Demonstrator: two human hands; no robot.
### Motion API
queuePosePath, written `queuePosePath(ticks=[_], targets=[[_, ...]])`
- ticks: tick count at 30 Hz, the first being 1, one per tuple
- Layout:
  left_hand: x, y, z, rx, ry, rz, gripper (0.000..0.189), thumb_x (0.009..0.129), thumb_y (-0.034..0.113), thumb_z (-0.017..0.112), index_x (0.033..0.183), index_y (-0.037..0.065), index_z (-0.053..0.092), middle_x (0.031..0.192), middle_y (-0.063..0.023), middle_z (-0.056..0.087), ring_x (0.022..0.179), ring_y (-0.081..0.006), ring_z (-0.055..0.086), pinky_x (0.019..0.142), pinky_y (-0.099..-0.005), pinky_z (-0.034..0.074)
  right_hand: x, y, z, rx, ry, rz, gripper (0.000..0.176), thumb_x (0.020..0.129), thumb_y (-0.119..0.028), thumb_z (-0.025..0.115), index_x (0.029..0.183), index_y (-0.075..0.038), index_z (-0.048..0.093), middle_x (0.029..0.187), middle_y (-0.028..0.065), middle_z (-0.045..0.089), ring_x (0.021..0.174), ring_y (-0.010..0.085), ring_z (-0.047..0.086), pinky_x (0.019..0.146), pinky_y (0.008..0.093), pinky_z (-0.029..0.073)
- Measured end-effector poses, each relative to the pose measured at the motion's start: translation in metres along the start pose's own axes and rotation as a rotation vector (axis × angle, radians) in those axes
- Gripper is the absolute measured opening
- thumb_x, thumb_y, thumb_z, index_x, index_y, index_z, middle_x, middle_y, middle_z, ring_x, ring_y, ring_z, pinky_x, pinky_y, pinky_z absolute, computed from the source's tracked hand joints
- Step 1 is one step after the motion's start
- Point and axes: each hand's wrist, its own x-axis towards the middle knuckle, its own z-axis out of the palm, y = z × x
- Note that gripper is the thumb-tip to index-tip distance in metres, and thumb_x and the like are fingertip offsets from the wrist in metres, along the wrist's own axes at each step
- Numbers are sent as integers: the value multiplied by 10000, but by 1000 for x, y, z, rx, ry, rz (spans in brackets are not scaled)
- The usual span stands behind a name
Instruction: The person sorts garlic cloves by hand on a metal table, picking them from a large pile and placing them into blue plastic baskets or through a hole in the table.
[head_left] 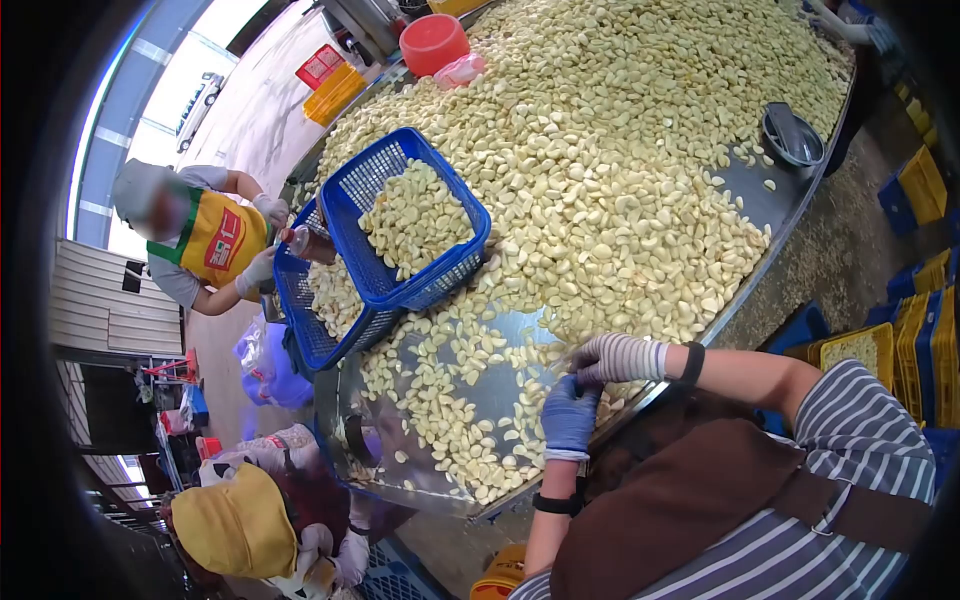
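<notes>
My left hand, in a blue glove, is closed at the near edge of a metal table. Its fingertips meet those of my right hand, which wears a white striped glove with greyish fingertips and is also closed. Whatever lies between the fingers is hidden. Peeled garlic cloves form a large heap just beyond both hands, and a thinner scatter of garlic cloves lies to the left. Dark bands circle both of my wrists.
Two blue baskets holding garlic cloves sit at the table's far left edge. One co-worker stands there; another in a yellow hat is at lower left. A metal bowl and a red tub stand on the table. Crates stack at right.
</notes>
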Motion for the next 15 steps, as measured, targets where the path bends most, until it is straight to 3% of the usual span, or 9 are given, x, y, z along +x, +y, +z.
queuePosePath(ticks=[1,2,5,6,10,11,13,14,15], targets=[[0,6,3,2,0,2,200,832,182,700,897,7,628,775,-72,673,706,-128,619,654,-275,487,-5,-3,-5,-224,65,-66,328,805,-334,665,953,-42,678,825,135,680,782,269,655,711,371,499],[-1,9,7,-8,-22,-16,206,818,183,702,901,9,630,778,-85,676,720,-136,628,664,-282,487,-7,0,-4,-231,114,-114,276,782,-290,671,865,-26,666,778,161,656,759,312,637,688,393,495],[-3,17,9,39,-59,-32,232,786,192,707,916,13,637,789,-127,681,754,-180,656,688,-317,492,-14,-8,-4,-328,66,-84,270,787,-280,662,828,-13,652,751,160,643,738,321,632,669,401,493],[-2,13,10,41,-69,-26,235,788,197,701,927,18,640,791,-137,680,758,-204,662,694,-325,494,-13,-11,-3,-339,31,-54,185,762,-198,653,778,-18,612,792,162,610,771,333,613,710,404,493],[1,-5,14,29,-50,-143,266,784,206,695,980,35,638,834,-159,673,800,-277,666,717,-349,497,-9,-19,6,-460,137,-258,171,785,-192,636,832,-29,616,767,148,618,753,308,626,703,388,510],[0,-7,14,33,-49,-148,266,784,206,695,980,35,638,834,-159,673,800,-277,666,717,-349,497,-8,-18,6,-455,135,-261,171,785,-192,636,832,-29,616,767,148,618,753,308,626,703,388,510],[-2,16,4,194,210,44,292,780,205,702,1008,38,627,861,-157,670,832,-280,661,727,-350,496,-7,-23,5,-67,85,-75,164,798,-191,648,853,-39,622,760,121,632,719,248,632,676,349,516],[0,24,-1,303,264,165,312,766,198,717,1013,34,618,885,-150,669,850,-267,658,729,-336,495,6,-2,13,5,94,-129,160,796,-180,669,848,-37,620,750,96,641,688,196,621,653,316,516],[2,20,-4,307,269,161,312,766,198,717,1013,34,618,885,-150,669,850,-267,658,729,-336,495,7,-4,12,6,88,-135,160,796,-180,669,848,-37,620,750,96,641,688,196,621,653,316,516]])
